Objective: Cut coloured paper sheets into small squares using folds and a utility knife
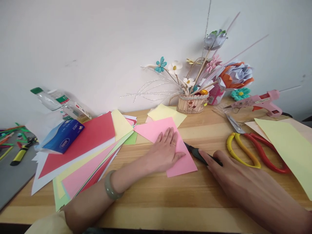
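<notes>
Nearest you, your right hand [234,175] lies low on the wooden bench [156,201], its fingertips on the black handle of a slim tool [201,156], likely a craft knife; the grip looks loose, fingers laid along it rather than wrapped around, and you cannot tell whether they have closed on it. The tool is light and stiff; take it by the black handle, since its working end runs under the paper edge and is hidden. Just left, your left hand [165,149] rests flat and open, palm down, pinning a pink paper sheet [168,143] to the bench in front of you. That sheet is thin, light and floppy, slides easily on smooth wood and creases at a pinch, so hold it by flat pressure or lift it by a corner. Further left a fan of coloured paper [83,162] carries a blue tissue pack [63,136]. To the right lie red and yellow scissors [253,149] and a pale yellow sheet [287,149] cut off by the frame. At the back stand a basket of paper flowers [192,102], a pink glue gun [263,101] and blurred bottles [60,102] whose labels you cannot read.
</notes>
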A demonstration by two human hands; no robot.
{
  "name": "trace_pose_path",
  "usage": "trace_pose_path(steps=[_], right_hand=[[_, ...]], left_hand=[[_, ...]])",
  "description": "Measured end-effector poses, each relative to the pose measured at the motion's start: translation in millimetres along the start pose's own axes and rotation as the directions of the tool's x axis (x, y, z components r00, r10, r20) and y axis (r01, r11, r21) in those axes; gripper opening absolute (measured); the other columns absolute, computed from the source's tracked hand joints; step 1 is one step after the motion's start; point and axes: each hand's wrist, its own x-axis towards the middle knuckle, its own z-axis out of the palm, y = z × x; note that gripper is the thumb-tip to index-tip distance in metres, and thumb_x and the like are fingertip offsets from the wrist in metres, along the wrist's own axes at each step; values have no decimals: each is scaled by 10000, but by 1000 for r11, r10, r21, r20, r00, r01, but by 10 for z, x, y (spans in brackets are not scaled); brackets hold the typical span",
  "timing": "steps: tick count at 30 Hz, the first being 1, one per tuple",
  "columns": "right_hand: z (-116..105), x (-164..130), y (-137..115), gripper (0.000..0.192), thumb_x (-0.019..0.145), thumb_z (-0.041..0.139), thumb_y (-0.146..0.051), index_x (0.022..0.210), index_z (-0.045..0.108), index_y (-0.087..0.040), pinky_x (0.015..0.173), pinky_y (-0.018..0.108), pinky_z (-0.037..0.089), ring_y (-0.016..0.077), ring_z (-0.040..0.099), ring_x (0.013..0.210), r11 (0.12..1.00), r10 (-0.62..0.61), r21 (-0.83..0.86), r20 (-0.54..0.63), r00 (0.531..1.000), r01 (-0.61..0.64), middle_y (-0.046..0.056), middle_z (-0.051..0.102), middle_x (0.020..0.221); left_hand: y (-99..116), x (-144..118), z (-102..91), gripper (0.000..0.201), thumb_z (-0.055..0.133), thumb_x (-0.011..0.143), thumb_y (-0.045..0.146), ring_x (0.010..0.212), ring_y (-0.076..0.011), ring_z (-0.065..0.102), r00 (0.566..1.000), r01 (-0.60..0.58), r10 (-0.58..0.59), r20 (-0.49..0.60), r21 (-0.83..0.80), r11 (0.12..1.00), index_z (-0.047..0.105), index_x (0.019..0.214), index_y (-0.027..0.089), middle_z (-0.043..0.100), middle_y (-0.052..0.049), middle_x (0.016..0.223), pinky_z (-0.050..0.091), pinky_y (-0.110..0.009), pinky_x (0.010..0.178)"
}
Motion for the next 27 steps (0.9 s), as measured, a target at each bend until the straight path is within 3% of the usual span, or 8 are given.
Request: trace_pose_path(steps=[3,9,13,16,19,22,24,27], right_hand=[[41,0,1,499,773,331,12,1236,488,-92,396,264,395,147,560,523,1000,2,-13,39,999,-2,73,560,840],[176,146,193,535,815,360,-12,1335,395,-130,416,278,347,156,557,569,991,124,-85,244,962,-106,54,554,864],[233,198,318,449,883,373,-140,1332,396,-143,344,289,195,160,495,473,964,246,-154,225,943,-215,47,535,819],[238,165,302,429,895,396,-192,1323,421,-166,343,286,164,180,521,503,951,287,-175,192,938,-255,51,535,823],[244,130,249,425,888,427,-195,1313,448,-183,347,282,223,193,546,544,952,282,-167,145,948,-257,52,547,831],[250,126,232,366,878,447,-185,1233,533,-160,393,301,361,216,576,612,967,230,-132,91,969,-217,50,561,776],[228,135,217,340,880,431,-177,1184,569,-115,485,355,458,246,597,689,978,184,-105,43,982,-179,78,589,780],[127,128,86,346,906,376,-221,1144,599,-104,710,432,516,263,608,888,996,70,-49,-38,997,-72,149,637,997]], left_hand=[[-7,0,4,782,121,936,583,1391,-256,-94,1000,-2,2,-3,-14,1000,64,1449,-4,-43,-190,1511,73,-456,1137],[16,-9,-21,783,156,942,569,1393,-269,-80,1000,-4,4,8,-18,1000,72,1444,-27,-33,-209,1506,79,-466,1135],[10,-8,-22,724,188,961,513,1403,-256,-26,1000,-6,6,-15,-19,1000,102,1443,-20,12,-200,1509,101,-455,1139],[-12,-4,-17,641,202,979,444,1407,-236,46,999,-3,2,-45,-22,1000,147,1444,5,63,-174,1515,124,-412,1146],[3,-34,-5,616,231,980,416,1404,-236,88,998,4,-5,-64,-23,1000,181,1439,7,101,-170,1513,131,-381,1147],[94,-124,19,618,233,977,411,1401,-253,97,996,36,-38,-75,-27,999,211,1429,-10,121,-184,1506,127,-382,1147],[185,-207,34,617,225,976,401,1398,-266,101,995,58,-61,-72,-38,998,226,1421,-27,126,-199,1499,132,-393,1147],[308,-326,27,593,213,977,367,1392,-272,119,996,71,-75,-57,-75,995,256,1407,-39,142,-206,1490,157,-394,1144]])
